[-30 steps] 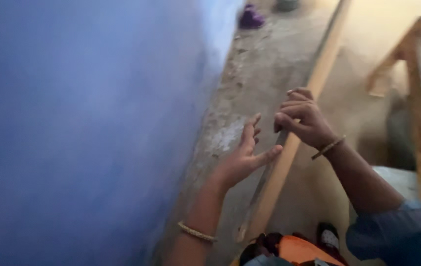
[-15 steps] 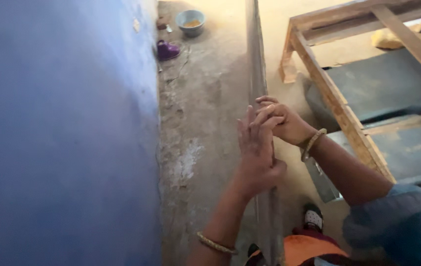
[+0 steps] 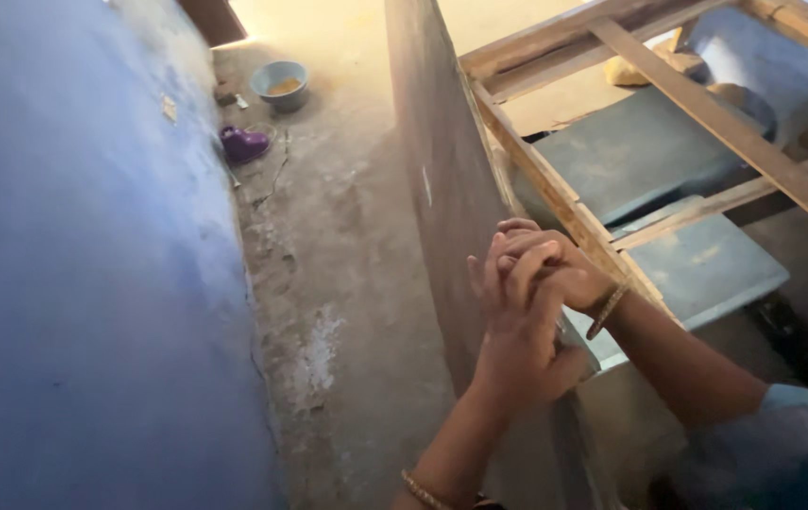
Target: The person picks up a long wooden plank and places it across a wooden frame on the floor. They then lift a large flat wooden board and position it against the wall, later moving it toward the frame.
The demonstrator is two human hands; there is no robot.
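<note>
Since 0.5 s ago the wooden board [image 3: 442, 189] has been turned broadside, gripped at its top edge by the right hand [image 3: 555, 269] while the left hand [image 3: 517, 331] is pressed flat, fingers spread, against its face.

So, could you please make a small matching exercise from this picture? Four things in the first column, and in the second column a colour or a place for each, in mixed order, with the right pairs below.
Column one:
1. wall
2. bowl
3. board
4. wooden frame

Column two:
a. grey-blue, on the floor by the wall, far from the hands
b. blue, along the left side
c. to the right of the board, bare slats
d. between the left hand and right hand

Pairs: 1-b, 2-a, 3-d, 4-c
</note>
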